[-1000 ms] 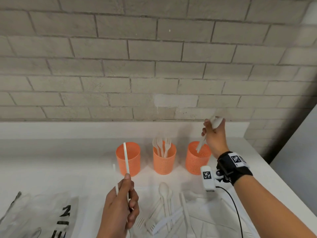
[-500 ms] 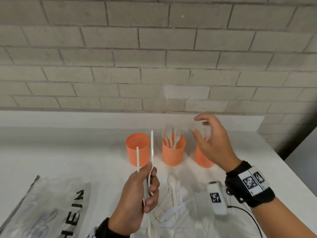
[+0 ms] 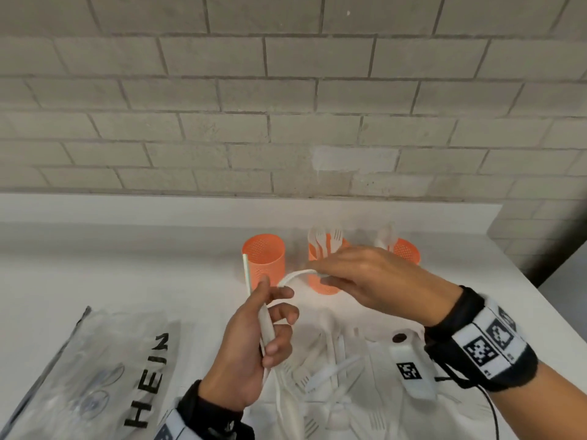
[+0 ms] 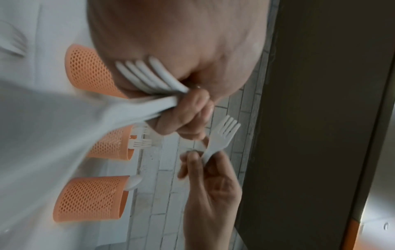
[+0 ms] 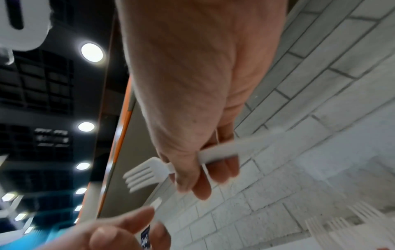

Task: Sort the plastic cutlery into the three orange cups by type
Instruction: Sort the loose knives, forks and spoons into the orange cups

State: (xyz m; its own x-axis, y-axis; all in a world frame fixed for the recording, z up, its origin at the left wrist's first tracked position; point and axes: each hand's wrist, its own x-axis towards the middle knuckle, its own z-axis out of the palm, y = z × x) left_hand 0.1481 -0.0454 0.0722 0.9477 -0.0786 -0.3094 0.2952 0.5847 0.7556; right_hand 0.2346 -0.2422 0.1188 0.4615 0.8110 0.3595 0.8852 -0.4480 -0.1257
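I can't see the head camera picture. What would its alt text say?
A person's right hand takes a white plastic fork from the left hand, which grips more cutlery, above a white counter. Behind stand three orange cups; loose cutlery and a plastic bag lie nearer.

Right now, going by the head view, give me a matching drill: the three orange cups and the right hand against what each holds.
Things:
1. left cup
2. middle cup
3. right cup
4. right hand

States:
A. pinches a single fork
B. forks standing in it
C. a spoon sticking out
D. no cutlery visible inside

Pairs: 1-D, 2-B, 3-C, 4-A
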